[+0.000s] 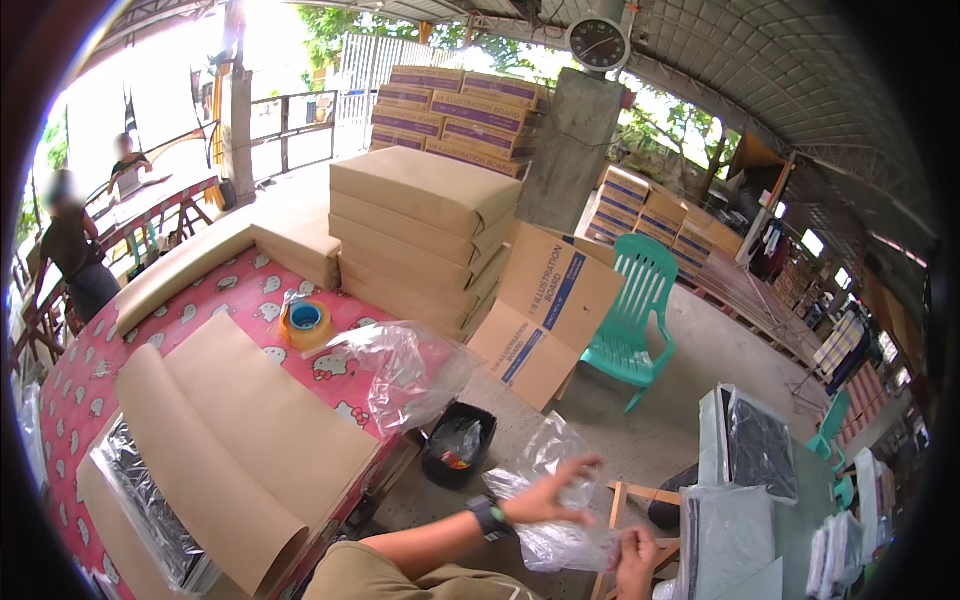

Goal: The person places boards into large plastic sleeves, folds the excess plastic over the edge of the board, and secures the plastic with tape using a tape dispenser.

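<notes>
A clear plastic bag [545, 540], crumpled and shiny, hangs in front of me between my two hands. My right hand [636, 562] is closed on its edge at the lower right. Over the bag reaches my left hand [552, 497], wearing a dark wristwatch [489, 518], with its fingers stretched out and apart. Whether those fingers touch the plastic I cannot tell. Another clear plastic sheet [410, 375] droops off the edge of the table to the left. Brown wrapping paper [215, 460] lies partly rolled over a plastic-wrapped dark stack [150, 500].
A tape roll [303, 318] sits on the pink patterned table [255, 290]. Paper-wrapped bundles [420, 235] stand behind. A black bin [458, 445], an opened carton [545, 310] and a green chair [635, 310] are ahead. Plastic-wrapped packs [745, 450] lie at right. Two people work far left.
</notes>
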`<state>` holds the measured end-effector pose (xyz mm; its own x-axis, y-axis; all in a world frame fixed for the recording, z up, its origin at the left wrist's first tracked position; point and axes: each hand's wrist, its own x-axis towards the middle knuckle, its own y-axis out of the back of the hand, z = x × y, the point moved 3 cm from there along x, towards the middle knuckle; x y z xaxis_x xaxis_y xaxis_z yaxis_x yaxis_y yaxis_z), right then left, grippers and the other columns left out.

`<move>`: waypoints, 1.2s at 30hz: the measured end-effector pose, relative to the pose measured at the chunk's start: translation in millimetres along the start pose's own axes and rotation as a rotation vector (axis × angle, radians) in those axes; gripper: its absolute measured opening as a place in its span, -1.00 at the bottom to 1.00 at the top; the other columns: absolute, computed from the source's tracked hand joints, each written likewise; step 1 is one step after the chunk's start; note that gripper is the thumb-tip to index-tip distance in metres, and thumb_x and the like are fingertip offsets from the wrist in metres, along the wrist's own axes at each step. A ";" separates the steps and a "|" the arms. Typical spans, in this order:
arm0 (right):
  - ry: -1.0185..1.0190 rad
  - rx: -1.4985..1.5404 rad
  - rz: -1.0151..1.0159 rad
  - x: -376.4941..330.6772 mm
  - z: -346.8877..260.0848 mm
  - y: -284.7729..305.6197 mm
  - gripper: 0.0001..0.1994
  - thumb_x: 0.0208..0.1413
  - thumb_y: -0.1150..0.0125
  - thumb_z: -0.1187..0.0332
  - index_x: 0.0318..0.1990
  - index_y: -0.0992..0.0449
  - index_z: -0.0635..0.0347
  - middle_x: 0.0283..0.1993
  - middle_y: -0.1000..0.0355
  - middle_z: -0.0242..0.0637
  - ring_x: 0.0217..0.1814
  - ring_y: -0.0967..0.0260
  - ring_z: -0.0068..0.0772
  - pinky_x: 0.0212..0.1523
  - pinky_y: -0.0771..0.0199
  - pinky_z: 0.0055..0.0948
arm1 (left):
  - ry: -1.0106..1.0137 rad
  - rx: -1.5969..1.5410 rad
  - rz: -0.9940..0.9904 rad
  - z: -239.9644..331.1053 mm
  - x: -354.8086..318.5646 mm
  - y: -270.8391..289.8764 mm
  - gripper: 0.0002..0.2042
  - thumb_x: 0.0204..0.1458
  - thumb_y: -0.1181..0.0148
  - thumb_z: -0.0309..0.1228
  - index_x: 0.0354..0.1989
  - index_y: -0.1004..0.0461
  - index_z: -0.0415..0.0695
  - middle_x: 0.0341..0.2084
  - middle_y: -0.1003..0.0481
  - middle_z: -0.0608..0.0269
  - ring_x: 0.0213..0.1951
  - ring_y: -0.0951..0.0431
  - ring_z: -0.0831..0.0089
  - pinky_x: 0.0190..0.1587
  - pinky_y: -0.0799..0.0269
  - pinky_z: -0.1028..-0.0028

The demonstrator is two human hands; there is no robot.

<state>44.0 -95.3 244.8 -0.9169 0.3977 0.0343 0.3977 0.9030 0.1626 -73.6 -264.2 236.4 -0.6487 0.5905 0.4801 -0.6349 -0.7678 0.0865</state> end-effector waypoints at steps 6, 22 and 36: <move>-0.019 0.048 -0.171 -1.6 -20.7 -2.4 -0.86 -0.01 -0.09 0.38 -0.48 -0.39 0.28 -0.61 -0.34 -0.34 -0.66 -0.20 -0.67 -0.64 -0.19 -0.66 | 0.120 -0.109 -0.644 15.8 -0.6 -51.9 -0.64 -0.03 -0.07 -0.19 -0.31 -0.30 -0.31 -0.58 -0.36 0.23 -0.53 -0.36 0.44 -0.42 -0.24 0.46; 0.445 1.128 -0.074 -59.1 4.7 102.9 -0.64 -0.25 -0.25 0.47 -0.19 -0.37 0.26 -0.22 -0.35 -0.13 -0.37 -0.33 -0.41 -0.42 -0.36 -0.49 | 0.913 -1.164 -0.239 -33.4 -0.1 -23.7 -0.49 -0.03 -0.03 -0.15 -0.03 -0.20 -0.32 -0.14 -0.35 0.00 -0.06 -0.35 0.27 0.04 -0.19 0.34; 0.586 0.661 -0.416 -112.4 -26.0 59.6 -0.64 -0.27 -0.28 0.44 -0.22 -0.38 0.30 -0.23 -0.36 -0.14 -0.30 -0.31 -0.39 -0.30 -0.34 -0.42 | 0.441 -1.570 0.225 -31.1 48.9 -13.9 -0.64 0.08 0.19 -0.15 -0.16 -0.36 -0.16 -0.28 -0.46 0.15 -0.19 -0.44 0.25 -0.07 -0.30 0.24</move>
<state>169.8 -90.3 276.3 -0.7886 0.0442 0.6134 -0.1867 0.9331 -0.3073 -109.5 -217.0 231.6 -0.6684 0.7409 0.0658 -0.1173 -0.0176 -0.9929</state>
